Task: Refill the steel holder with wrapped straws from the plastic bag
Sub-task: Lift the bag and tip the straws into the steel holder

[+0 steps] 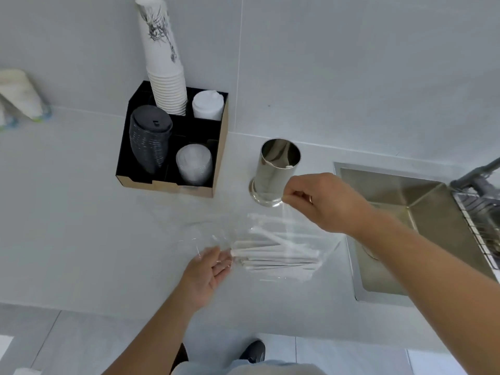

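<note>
A shiny steel holder (273, 177) stands upright on the white counter, with one wrapped straw end showing at its inner right wall. In front of it lies a clear plastic bag (243, 231) holding a bundle of white wrapped straws (276, 255). My right hand (322, 201) is pinched on the bag's upper edge just right of the holder's base and lifts that edge. At the bag's open left end sits my left hand (208, 274), palm up with fingers spread, its fingertips touching the straw ends.
A black cardboard organiser (219, 158) with stacked paper cups (165, 77), black lids, clear lids and white lids stands left of the holder against the wall. A steel sink (405, 212) is sunk into the counter on the right. The counter's front edge runs just below my left wrist.
</note>
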